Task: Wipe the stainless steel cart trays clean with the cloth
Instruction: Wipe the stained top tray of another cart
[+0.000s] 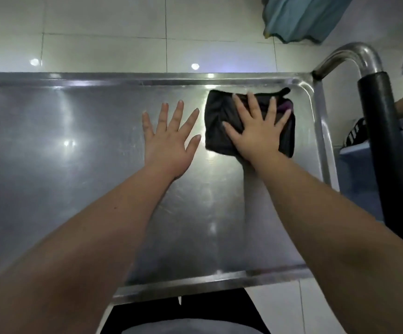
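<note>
A stainless steel cart tray (51,141) fills most of the head view, with a raised rim all round. A folded dark cloth (217,131) lies in the tray's far right corner. My right hand (258,131) presses flat on the cloth with its fingers spread and straight. My left hand (169,141) rests flat on the bare steel just left of the cloth, fingers spread, apart from the cloth by a small gap.
The cart's steel handle tube (355,56) with a black grip (383,141) rises at the right. A pale tiled floor (104,39) lies beyond the tray. Teal fabric (299,18) hangs at the top right, and blue items (357,179) stand right of the cart.
</note>
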